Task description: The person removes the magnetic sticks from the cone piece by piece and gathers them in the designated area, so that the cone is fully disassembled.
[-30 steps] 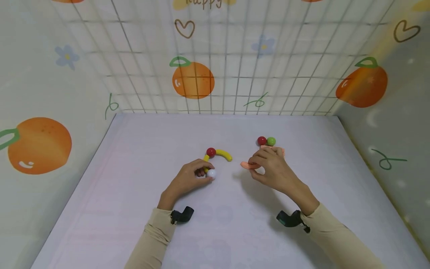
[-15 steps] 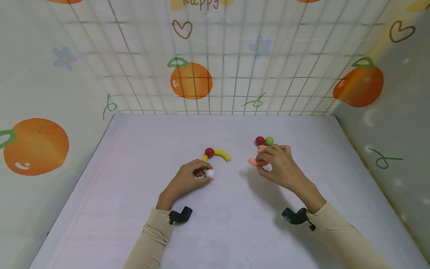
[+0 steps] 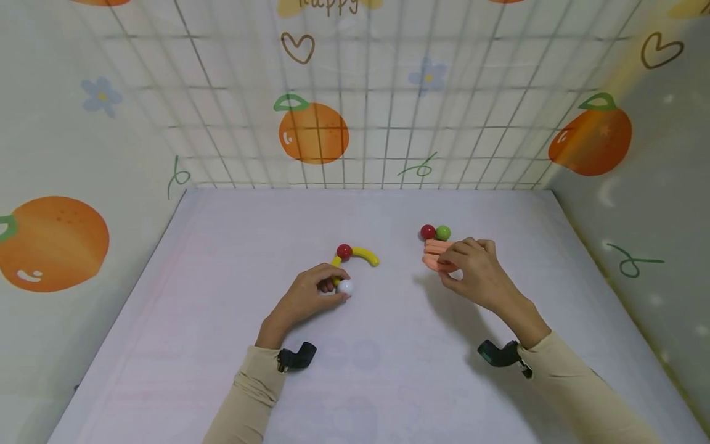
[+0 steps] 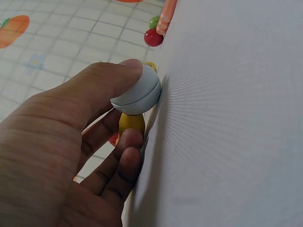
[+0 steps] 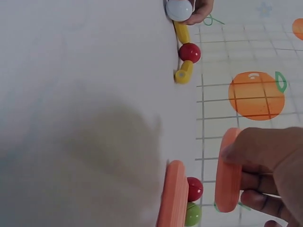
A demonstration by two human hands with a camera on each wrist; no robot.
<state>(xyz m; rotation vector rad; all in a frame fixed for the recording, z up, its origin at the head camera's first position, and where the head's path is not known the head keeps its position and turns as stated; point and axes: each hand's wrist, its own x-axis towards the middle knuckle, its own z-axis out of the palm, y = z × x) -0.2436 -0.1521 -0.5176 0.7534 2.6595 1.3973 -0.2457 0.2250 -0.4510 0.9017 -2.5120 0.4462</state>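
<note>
My left hand (image 3: 307, 297) pinches a glossy white ball (image 4: 142, 87) between thumb and fingers, low at the table surface. A yellow rod (image 4: 131, 124) runs from that ball to a red ball (image 3: 344, 251), where a second, curved yellow rod (image 3: 366, 256) branches right. My right hand (image 3: 477, 274) holds a salmon-coloured rounded stick (image 5: 228, 175) between thumb and fingers, raised off the table. Below and behind it lie more salmon sticks (image 5: 173, 196) side by side, partly hidden by the hand in the head view.
A red ball (image 3: 428, 232) and a green ball (image 3: 443, 232) sit beside the salmon sticks, toward the back right. Behind the white table (image 3: 266, 216) stands a grid wall (image 3: 377, 142) covered with orange-patterned cloth. Similar cloth hangs at both sides.
My right hand has moved right with the salmon stick, uncovering the left ends of the sticks lying there. The left hand stays on the white ball. The head view has shifted slightly.
</note>
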